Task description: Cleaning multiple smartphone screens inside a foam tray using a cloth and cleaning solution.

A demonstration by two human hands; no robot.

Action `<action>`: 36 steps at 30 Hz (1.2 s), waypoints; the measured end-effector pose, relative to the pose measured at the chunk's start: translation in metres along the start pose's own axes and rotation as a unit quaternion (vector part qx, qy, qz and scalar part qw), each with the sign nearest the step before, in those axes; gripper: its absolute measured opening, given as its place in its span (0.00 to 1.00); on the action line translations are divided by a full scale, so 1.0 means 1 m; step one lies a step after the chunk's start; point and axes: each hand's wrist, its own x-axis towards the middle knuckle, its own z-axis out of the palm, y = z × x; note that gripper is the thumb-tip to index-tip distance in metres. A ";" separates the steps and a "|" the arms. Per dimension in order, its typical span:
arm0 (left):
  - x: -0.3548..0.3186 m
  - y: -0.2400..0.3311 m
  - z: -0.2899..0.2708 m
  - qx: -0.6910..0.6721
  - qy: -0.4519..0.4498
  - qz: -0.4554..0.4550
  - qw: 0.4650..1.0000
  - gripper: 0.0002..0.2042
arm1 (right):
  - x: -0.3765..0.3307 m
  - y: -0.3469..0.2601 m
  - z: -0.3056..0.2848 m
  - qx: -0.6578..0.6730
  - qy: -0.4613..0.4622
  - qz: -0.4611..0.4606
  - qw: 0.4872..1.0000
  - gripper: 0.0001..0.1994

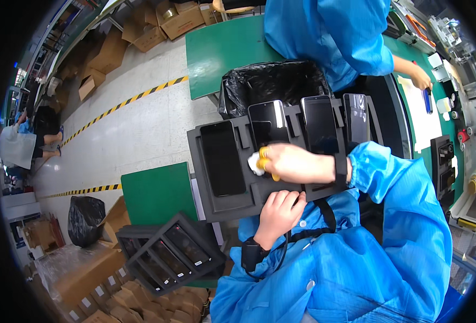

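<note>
Left hand: the left hand [279,211] grips the near edge of the dark foam tray [208,199], fingers curled shut on its rim, at 6 o'clock of the tray.
Right hand: the right hand [289,162] reaches across the tray, fingers with yellow finger cots pinched on a white wiping cloth [255,162].
Cloth: pressed at the tray's middle, just below the second phone [268,121].
Phones: four dark phones lie in slots; the largest phone [223,158] at 9 o'clock of the cloth.
Second tray: another tray of phones [168,253] at 7 o'clock.
Bin bag: black bin bag [270,81] at 12 o'clock.
Co-worker: a person in a blue coat [329,32] stands beyond.
</note>
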 end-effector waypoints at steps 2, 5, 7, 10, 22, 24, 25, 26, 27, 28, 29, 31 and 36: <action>-0.003 0.000 0.000 0.001 -0.003 -0.012 1.000 0.11 | 0.027 0.025 -0.022 0.015 0.037 0.044 0.998 0.05; -0.001 -0.001 0.002 -0.010 0.004 -0.004 1.000 0.10 | 0.038 0.046 -0.037 -0.055 0.055 0.100 0.992 0.06; -0.006 -0.003 0.001 -0.002 0.002 -0.013 1.000 0.10 | 0.025 0.019 -0.017 0.011 0.039 0.055 0.998 0.07; -0.006 -0.002 0.002 -0.001 -0.001 -0.016 1.000 0.10 | 0.006 -0.008 0.000 0.047 -0.011 0.010 0.999 0.06; -0.002 -0.001 0.002 -0.006 -0.004 -0.017 1.000 0.11 | 0.004 0.004 -0.008 0.003 -0.029 -0.025 0.999 0.06; 0.000 0.000 0.001 -0.009 -0.003 -0.014 1.000 0.11 | 0.023 0.026 -0.038 -0.018 0.014 0.028 0.999 0.05; 0.002 0.000 0.002 -0.007 0.008 -0.005 1.000 0.09 | 0.030 0.044 -0.047 -0.093 0.027 0.035 0.995 0.05; 0.001 -0.001 0.002 -0.004 0.019 0.002 1.000 0.07 | 0.035 0.062 -0.047 -0.087 0.062 0.047 0.993 0.05; -0.002 -0.001 0.002 -0.002 0.019 0.000 1.000 0.07 | 0.040 0.072 -0.044 -0.082 0.096 0.058 0.990 0.04; -0.003 -0.001 0.002 -0.008 0.009 -0.010 1.000 0.09 | 0.039 0.059 -0.045 -0.001 0.021 0.133 0.991 0.06; -0.004 -0.001 0.001 -0.015 -0.001 -0.019 1.000 0.11 | 0.030 0.040 -0.042 -0.067 0.021 0.041 0.997 0.06; -0.002 -0.001 0.000 -0.011 0.000 -0.016 1.000 0.09 | 0.005 0.010 -0.017 0.022 -0.014 -0.031 0.999 0.06; 0.002 0.000 -0.001 -0.006 0.006 -0.011 1.000 0.06 | 0.008 0.015 -0.019 0.113 -0.023 0.080 0.990 0.05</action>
